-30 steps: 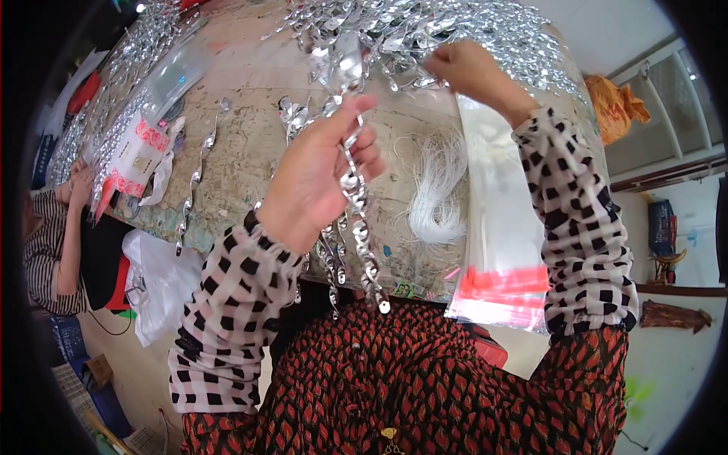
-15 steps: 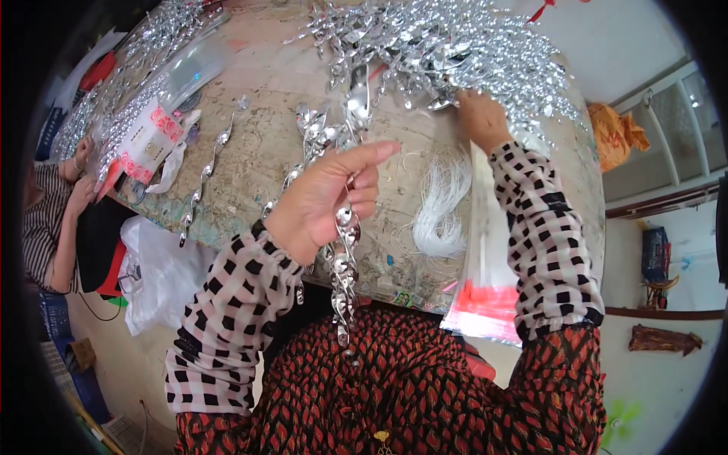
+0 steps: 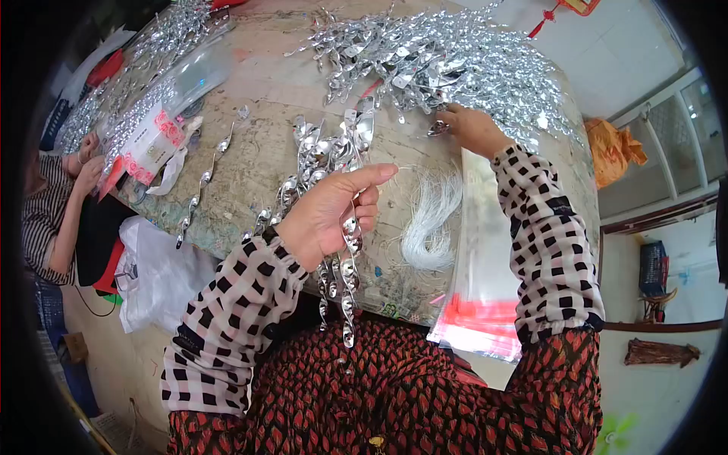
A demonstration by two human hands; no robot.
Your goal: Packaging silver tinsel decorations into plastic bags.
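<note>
My left hand (image 3: pixel 322 216) is closed around several shiny silver spiral strips (image 3: pixel 349 284). Their lower ends dangle over the table's near edge, and their upper ends stick out above my fist. More silver spirals (image 3: pixel 307 155) lie on the table just beyond this hand. My right hand (image 3: pixel 479 130) is at the near edge of a big heap of silver spirals (image 3: pixel 500 64), fingers pinched on the end of one silver strip (image 3: pixel 437 129). The rest of that strip cannot be made out. A looped hank of white thread (image 3: pixel 431 227) lies between my hands.
Clear plastic bags with red ends (image 3: pixel 485 280) lie beside my right forearm. One spiral (image 3: pixel 205 178) lies alone on the left of the worn table (image 3: pixel 258 98). At far left, another person's hands (image 3: pixel 89 163) are near a pink-and-white packet (image 3: pixel 155 144). A white plastic bag (image 3: pixel 159 273) hangs below.
My right hand has drawn slightly left at the heap's edge, and a silver strip end now shows at its fingertips. My left hand keeps its hold, nearly in place.
</note>
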